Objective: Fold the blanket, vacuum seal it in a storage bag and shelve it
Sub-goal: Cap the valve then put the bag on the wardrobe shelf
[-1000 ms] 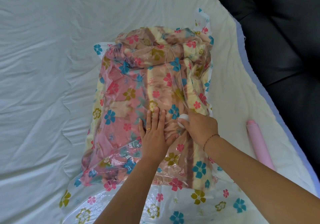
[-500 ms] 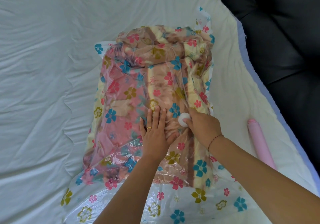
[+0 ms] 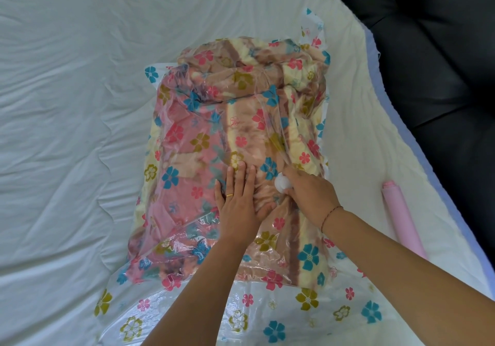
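Valve step, mid-frame: left hand presses flat on storage bag, right hand pinches white valve cap; next probably needs firm cap tightening.

White-sheeted bed — flowered storage bag mid-sheet, pink tube near right edge

Bright, soft, even light fills the view; shadows are faint and sit in the wrinkles of the white bed sheet. Small glare patches shine on the crinkled clear bag. The black padding at right loses detail. Edges bend from the wide lens; the centre is sharp.
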